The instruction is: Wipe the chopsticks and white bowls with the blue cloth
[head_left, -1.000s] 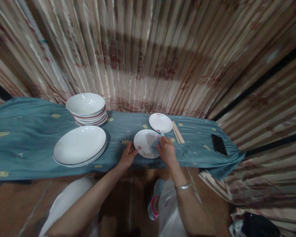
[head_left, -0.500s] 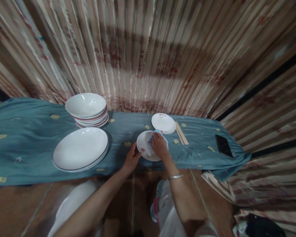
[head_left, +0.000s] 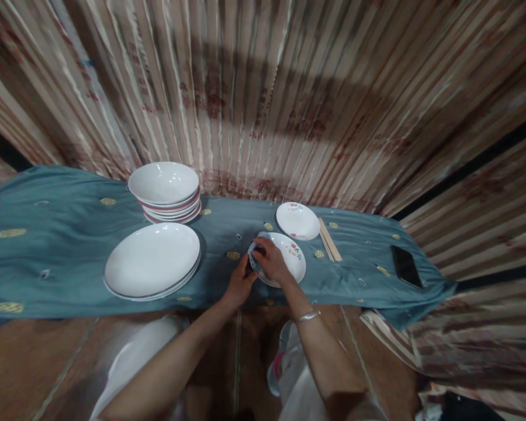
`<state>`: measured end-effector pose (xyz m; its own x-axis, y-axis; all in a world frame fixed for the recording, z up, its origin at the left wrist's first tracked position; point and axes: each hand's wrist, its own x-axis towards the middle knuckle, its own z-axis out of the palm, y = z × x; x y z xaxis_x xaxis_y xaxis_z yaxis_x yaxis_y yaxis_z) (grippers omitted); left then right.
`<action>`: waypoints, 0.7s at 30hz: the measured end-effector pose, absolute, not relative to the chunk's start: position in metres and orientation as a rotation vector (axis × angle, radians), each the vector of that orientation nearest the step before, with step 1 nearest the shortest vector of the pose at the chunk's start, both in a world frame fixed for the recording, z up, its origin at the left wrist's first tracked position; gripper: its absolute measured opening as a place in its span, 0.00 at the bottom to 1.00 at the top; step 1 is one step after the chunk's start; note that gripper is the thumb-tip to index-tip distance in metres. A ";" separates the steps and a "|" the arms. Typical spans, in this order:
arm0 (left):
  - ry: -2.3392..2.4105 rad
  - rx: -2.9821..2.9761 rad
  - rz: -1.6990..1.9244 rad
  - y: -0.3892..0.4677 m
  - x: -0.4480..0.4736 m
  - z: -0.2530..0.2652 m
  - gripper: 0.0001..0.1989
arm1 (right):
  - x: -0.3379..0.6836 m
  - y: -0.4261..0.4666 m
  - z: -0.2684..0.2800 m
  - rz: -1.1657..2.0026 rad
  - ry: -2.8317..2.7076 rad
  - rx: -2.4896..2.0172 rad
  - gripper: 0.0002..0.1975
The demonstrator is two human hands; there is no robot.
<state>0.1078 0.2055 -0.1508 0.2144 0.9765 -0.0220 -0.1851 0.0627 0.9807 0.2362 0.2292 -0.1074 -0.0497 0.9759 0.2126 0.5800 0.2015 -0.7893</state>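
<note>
A small white plate (head_left: 296, 266) with a floral print lies near the front edge of the cloth-covered table. My left hand (head_left: 241, 283) grips its left rim. Over the plate's left side, my right hand (head_left: 269, 260) presses a light blue cloth (head_left: 254, 252) against the surface, and the fingers cover part of the cloth. Just behind sits a second small floral plate (head_left: 298, 221), with wooden chopsticks (head_left: 330, 240) lying to its right.
On the left stand a stack of large oval plates (head_left: 152, 260) and, behind it, a white bowl (head_left: 164, 182) on top of several red-rimmed dishes. A black phone (head_left: 405, 266) lies at the right end of the teal tablecloth (head_left: 65, 257). A pleated curtain (head_left: 254, 93) hangs behind.
My right hand has moved the cloth from the plate's upper right to its left side. The floral print on the held plate now shows at its right. The view has shifted slightly.
</note>
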 end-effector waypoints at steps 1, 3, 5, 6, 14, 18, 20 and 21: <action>0.928 1.105 1.110 0.205 0.108 -0.151 0.32 | 0.238 0.228 -0.108 0.735 -1.714 -1.427 0.18; 0.920 1.061 1.107 0.204 0.106 -0.148 0.32 | 0.242 0.223 -0.107 0.894 -1.706 -1.348 0.16; 0.910 1.030 1.094 0.202 0.105 -0.143 0.32 | 0.247 0.217 -0.103 1.037 -1.715 -1.317 0.14; 0.898 1.021 1.087 0.200 0.104 -0.140 0.32 | 0.249 0.213 -0.100 1.088 -1.727 -1.328 0.13; 0.870 1.012 1.118 0.200 0.106 -0.126 0.26 | 0.272 0.180 -0.076 0.997 -1.975 -1.587 0.12; 0.926 0.996 1.138 0.204 0.106 -0.133 0.28 | 0.281 0.172 -0.078 0.715 -1.979 -1.768 0.13; 0.928 0.993 1.138 0.205 0.105 -0.134 0.29 | 0.284 0.172 -0.084 0.570 -1.965 -1.826 0.19; 0.924 0.995 1.134 0.205 0.104 -0.133 0.29 | 0.285 0.173 -0.087 0.493 -1.953 -1.849 0.21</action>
<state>0.1045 0.2047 -0.1331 0.1813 0.9802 -0.0801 -0.2766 0.1290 0.9523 0.2855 0.1733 -0.0870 -0.0412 0.9980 0.0488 0.8551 0.0605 -0.5149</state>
